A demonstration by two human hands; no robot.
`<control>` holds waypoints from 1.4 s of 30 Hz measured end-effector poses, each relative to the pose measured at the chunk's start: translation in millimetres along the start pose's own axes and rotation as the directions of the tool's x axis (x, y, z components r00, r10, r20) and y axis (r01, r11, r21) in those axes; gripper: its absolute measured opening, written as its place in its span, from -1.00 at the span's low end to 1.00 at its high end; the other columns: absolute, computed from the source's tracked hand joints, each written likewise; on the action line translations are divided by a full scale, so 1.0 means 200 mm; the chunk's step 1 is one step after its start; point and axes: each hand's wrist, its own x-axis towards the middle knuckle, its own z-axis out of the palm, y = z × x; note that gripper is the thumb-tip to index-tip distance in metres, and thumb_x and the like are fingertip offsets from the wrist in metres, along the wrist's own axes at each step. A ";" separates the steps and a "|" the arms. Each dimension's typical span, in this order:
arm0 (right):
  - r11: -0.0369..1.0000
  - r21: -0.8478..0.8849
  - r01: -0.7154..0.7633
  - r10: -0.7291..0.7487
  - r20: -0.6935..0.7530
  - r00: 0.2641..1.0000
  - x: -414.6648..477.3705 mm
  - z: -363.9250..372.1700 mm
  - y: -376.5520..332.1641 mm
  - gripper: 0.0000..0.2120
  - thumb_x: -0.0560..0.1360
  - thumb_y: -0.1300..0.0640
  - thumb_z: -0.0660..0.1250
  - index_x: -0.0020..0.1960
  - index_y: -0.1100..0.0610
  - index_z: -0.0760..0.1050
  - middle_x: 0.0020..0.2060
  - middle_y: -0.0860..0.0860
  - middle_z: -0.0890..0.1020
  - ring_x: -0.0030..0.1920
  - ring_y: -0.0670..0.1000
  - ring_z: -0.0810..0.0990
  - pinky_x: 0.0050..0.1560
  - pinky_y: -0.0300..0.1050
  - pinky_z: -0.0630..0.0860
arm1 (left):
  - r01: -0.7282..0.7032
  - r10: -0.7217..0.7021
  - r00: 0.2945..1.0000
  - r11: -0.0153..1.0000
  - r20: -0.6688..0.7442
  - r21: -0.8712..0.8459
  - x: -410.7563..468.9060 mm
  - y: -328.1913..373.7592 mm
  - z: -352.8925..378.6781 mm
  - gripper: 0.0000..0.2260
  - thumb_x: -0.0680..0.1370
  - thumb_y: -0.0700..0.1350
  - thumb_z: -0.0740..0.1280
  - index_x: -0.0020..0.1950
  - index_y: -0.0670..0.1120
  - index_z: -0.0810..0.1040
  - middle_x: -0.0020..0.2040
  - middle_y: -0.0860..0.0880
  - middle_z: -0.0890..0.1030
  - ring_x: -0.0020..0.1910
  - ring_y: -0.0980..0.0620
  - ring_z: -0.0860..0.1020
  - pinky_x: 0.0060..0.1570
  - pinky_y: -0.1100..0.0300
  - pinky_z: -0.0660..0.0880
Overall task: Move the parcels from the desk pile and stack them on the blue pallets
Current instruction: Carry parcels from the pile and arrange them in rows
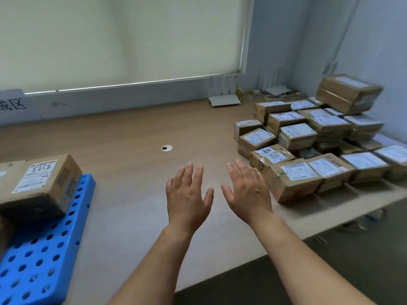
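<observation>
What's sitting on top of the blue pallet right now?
A labelled cardboard parcel rests on the far end of the blue pallet, with more cardboard beside it cut off at left. The near perforated surface is bare. The parcel covers whatever lies beneath it.

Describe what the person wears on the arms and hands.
Nothing is worn. The left hand and right hand are bare, without gloves, rings or a watch. The left forearm and right forearm are bare down to the picture's edge; no sleeve, bracelet or marking shows.
</observation>
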 end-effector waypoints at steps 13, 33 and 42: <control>0.954 -0.064 -0.293 0.290 -0.050 0.956 -0.16 -0.19 0.81 -0.50 0.42 -0.05 0.30 0.26 0.22 0.49 0.16 0.26 0.56 0.13 0.26 0.56 0.15 0.22 0.45 | -0.239 0.241 0.968 0.970 0.072 -0.039 0.14 0.77 0.30 -0.43 0.60 0.21 0.02 0.55 0.10 -0.11 0.56 0.03 -0.10 0.53 0.02 -0.17 0.45 0.05 -0.22; 0.892 -0.208 -0.402 0.417 0.031 0.908 0.45 -0.17 2.22 -0.47 0.46 -0.06 0.36 0.34 0.17 0.43 0.26 0.22 0.51 0.24 0.23 0.49 0.28 0.19 0.34 | -0.335 0.356 0.929 0.924 0.096 -0.185 1.14 1.96 0.87 -0.41 0.60 0.22 0.01 0.54 0.08 -0.15 0.56 0.03 -0.12 0.52 0.03 -0.20 0.46 0.04 -0.27; 0.905 -0.159 -0.394 0.409 0.078 0.909 0.66 -0.13 2.64 -0.45 0.55 -0.11 0.19 0.46 0.10 0.26 0.41 0.14 0.35 0.41 0.13 0.30 0.40 0.06 0.16 | -0.326 0.340 0.938 0.932 0.069 -0.160 1.45 2.21 1.00 -0.41 0.60 0.19 0.05 0.55 0.04 -0.10 0.56 0.00 -0.04 0.53 0.02 -0.16 0.50 0.04 -0.16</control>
